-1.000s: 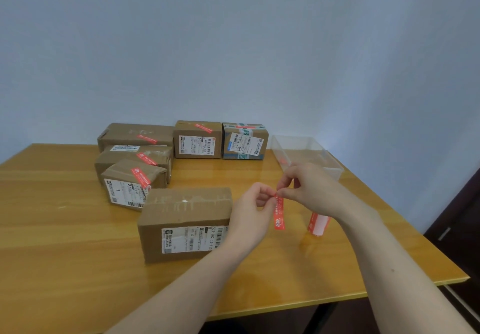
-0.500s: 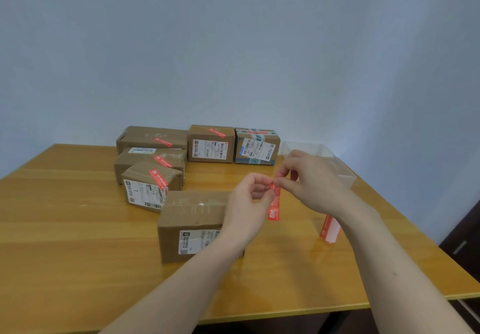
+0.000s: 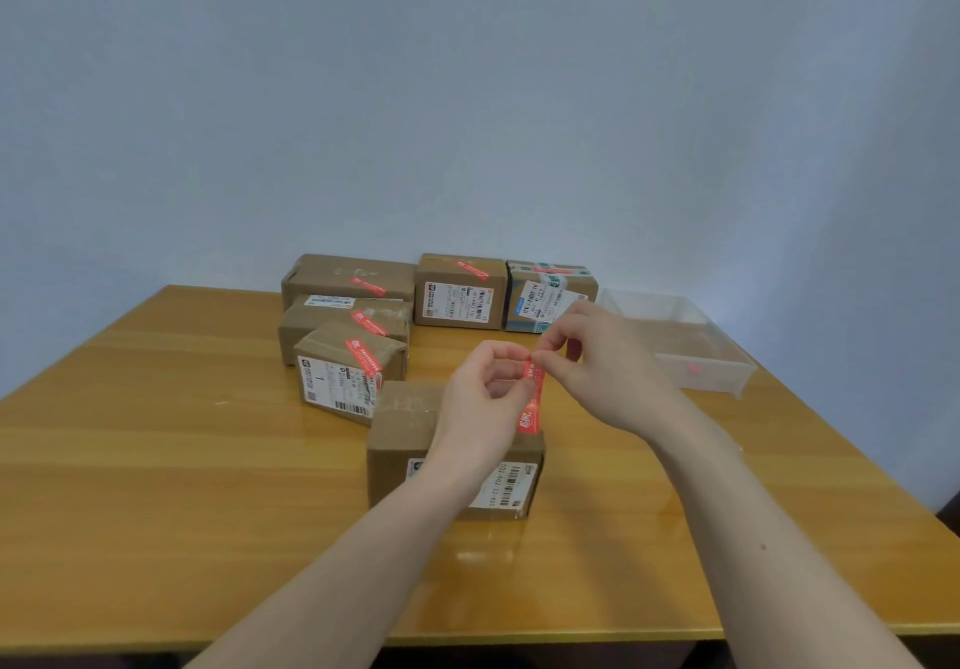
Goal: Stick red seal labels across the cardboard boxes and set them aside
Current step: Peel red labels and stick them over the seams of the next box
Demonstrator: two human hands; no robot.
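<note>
A red seal label [image 3: 533, 400] hangs upright between my hands, above the nearest cardboard box [image 3: 400, 439]. My left hand [image 3: 483, 408] pinches the label's upper part with thumb and curled fingers. My right hand [image 3: 602, 367] pinches its top end with thumb and forefinger. The box stands on the wooden table [image 3: 156, 460], with a white shipping label on its front face and no red seal visible on it. My left forearm hides part of its front.
Several boxes with red seals stand behind: three stacked at the left [image 3: 343, 351], two at the back [image 3: 460, 291] [image 3: 545, 296]. A clear plastic tray [image 3: 696, 356] sits at the right, near the table's far right edge.
Both hands with the label have moved left, from beside the box to over its right part. The view has shifted, so the box now lies under my hands.
</note>
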